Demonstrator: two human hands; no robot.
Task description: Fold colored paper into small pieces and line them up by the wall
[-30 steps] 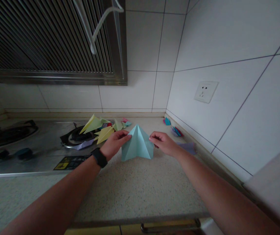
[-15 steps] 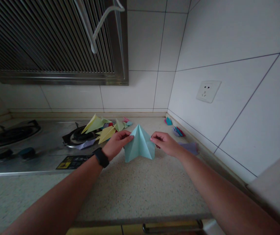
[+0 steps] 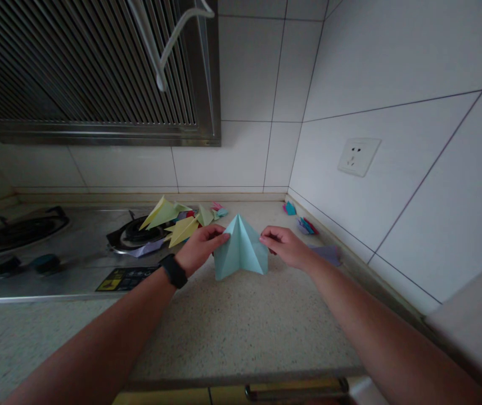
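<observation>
A light blue folded sheet of paper [image 3: 241, 250] with a pointed top and a crease down its middle stands between my hands, above the speckled counter [image 3: 244, 326]. My left hand [image 3: 205, 243] pinches its left edge, thumb in front and the other fingers behind. On the opposite edge, my right hand [image 3: 280, 245] grips the paper between thumb and forefinger. Yellow folded paper [image 3: 183, 229] lies just beyond my left hand. Behind my right wrist is a purple piece of paper [image 3: 327, 255], partly hidden by the forearm.
A gas stove [image 3: 76, 281] is on the left, with several folded papers over its right burner [image 3: 133, 233]. Small colourful folded papers [image 3: 307, 226] lie along the right wall. A range hood [image 3: 97, 132] hangs above. The counter's front edge [image 3: 241, 377] is close.
The paper's right side has shifted very slightly to the right. Both hands keep nearly the same place and hold.
</observation>
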